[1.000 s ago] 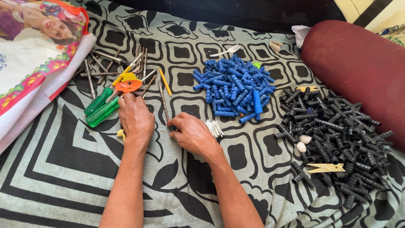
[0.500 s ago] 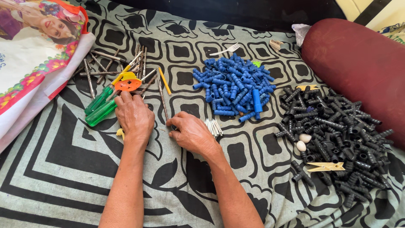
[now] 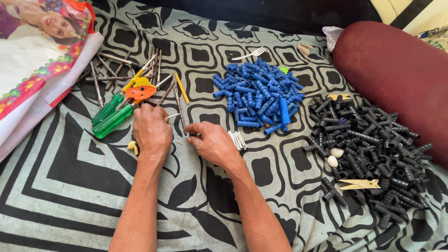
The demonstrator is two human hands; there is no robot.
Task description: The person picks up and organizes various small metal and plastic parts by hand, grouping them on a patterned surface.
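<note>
Both hands are lying palm-down on a black-and-white patterned sheet [image 3: 70,186]. The left hand [image 3: 151,133] is resting with its fingers curled together over the shaft ends of two green-handled screwdrivers [image 3: 109,116], which are pointing out toward 10 o'clock; whether the fingers are actually clamping anything is not clear. An orange plastic disc [image 3: 141,91] is sitting at 12 o'clock just above that hand, with a scatter of metal rods [image 3: 100,77] beyond it. The right hand [image 3: 212,142] is lying just beside the left, fingertips pinching together at a thin dark rod [image 3: 179,109] running up toward 12 o'clock. A small bundle of white pins [image 3: 238,139] is lying at 3 o'clock, touching this hand. A pile of blue tube pieces [image 3: 261,95] is sitting at 1 o'clock, a bigger pile of black tube pieces [image 3: 373,154] far off at 3 o'clock, under a maroon bolster [image 3: 396,74].
</note>
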